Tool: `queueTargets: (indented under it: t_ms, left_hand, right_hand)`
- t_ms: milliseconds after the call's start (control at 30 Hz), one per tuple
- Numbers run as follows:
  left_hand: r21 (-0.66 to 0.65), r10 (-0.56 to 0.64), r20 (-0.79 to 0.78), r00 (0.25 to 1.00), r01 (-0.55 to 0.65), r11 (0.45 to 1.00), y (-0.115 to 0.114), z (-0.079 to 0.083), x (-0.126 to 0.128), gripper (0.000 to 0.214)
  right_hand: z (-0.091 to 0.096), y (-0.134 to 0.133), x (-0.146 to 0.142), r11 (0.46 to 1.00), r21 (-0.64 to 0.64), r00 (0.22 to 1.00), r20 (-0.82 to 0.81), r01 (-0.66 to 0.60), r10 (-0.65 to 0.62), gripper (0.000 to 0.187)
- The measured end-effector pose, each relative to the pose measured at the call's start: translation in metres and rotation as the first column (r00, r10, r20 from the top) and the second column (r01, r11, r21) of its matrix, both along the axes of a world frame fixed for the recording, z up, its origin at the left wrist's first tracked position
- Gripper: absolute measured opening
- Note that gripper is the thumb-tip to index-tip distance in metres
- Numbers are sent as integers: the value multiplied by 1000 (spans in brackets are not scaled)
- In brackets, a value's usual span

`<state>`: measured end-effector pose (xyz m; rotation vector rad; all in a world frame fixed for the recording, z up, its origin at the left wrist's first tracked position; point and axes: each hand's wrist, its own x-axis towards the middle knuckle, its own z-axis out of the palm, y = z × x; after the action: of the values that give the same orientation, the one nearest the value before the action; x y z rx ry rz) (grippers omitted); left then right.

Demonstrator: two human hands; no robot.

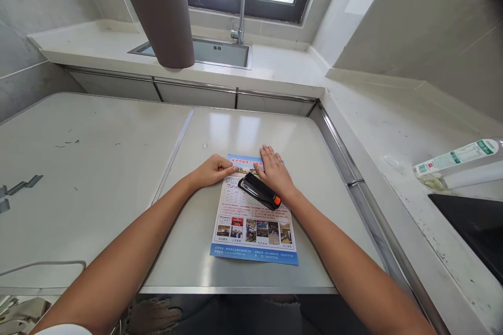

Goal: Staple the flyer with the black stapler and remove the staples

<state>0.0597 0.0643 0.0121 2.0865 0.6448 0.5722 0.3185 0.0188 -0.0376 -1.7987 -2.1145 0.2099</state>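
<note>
A printed flyer (253,241) with blue borders, text and small photos lies on the white table. Across its upper half rests a black stapler (257,188) with an orange end, tilted down to the right. My left hand (217,169) is at the flyer's upper left edge, fingers curled under and thumb laid over the paper in a pinch. Flat on the upper right corner lies my right hand (275,171), fingers stretched forward, its thumb side close to the stapler. Part of the flyer's top is hidden beneath it.
Beyond the table (173,267) a brown bin (161,21) stands at the sink (223,53) with its tap (241,0). A clear bottle (458,159) lies on the right counter. A small staple strip (205,145) and grey tape pieces (23,187) are on the tabletop.
</note>
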Motion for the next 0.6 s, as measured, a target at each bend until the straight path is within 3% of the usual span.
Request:
queueTargets:
  t_ms: [267, 333, 400, 467, 600]
  left_hand:
    - [177, 247, -56, 967, -234, 956, -1, -5, 5, 49]
    - [229, 293, -140, 946, -257, 939, -2, -8, 7, 31]
    - [286, 324, -236, 916, -253, 924, -3, -10, 9, 27]
    - [334, 338, -309, 889, -231, 914, -3, -11, 10, 30]
    - [371, 350, -367, 862, -210, 905, -2, -13, 10, 30]
  right_hand:
    - [8, 0, 6, 997, 37, 983, -169, -69, 74, 62]
    - [20, -3, 10, 991, 127, 958, -273, -49, 82, 49]
    - [36, -8, 13, 978, 204, 933, -344, -35, 105, 31]
    - [52, -17, 14, 971, 204, 914, -357, -125, 193, 31]
    - [74, -37, 7, 906, 4, 876, -252, -424, 411, 33]
